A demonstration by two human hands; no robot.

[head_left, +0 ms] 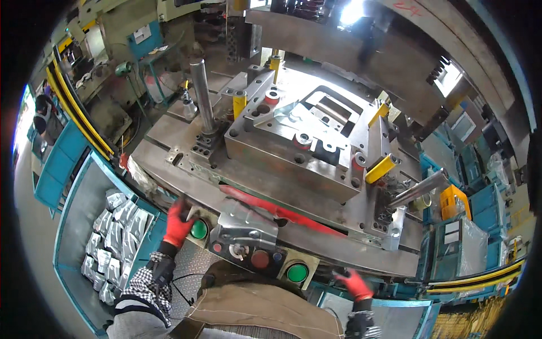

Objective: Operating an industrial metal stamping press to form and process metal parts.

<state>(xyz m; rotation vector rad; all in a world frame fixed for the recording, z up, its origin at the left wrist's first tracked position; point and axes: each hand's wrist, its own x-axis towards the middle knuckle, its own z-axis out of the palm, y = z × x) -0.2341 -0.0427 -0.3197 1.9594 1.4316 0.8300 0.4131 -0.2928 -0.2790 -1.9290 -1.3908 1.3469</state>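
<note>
My left hand (179, 223), in a red glove with dark fingertips, is beside a green push button (199, 229) at the left end of the control panel. Its fingers stretch toward the edge of the press bed, and I see nothing in them. To the right of the other green button (297, 273), and apart from it, my right hand (355, 285) hovers in a matching glove, slightly blurred, with its fingers apart. Between the hands, a bent grey sheet-metal piece (245, 229) rests over the panel. A flat, shiny metal part (307, 125) lies on the die block (282, 166).
Steel guide posts (202, 96) and yellow blocks (381, 168) stand around the die, with the press ram (339, 39) above. A red bar (282, 210) runs along the bed's front. At left, a blue bin (68, 248) holds several stamped metal parts (116, 243).
</note>
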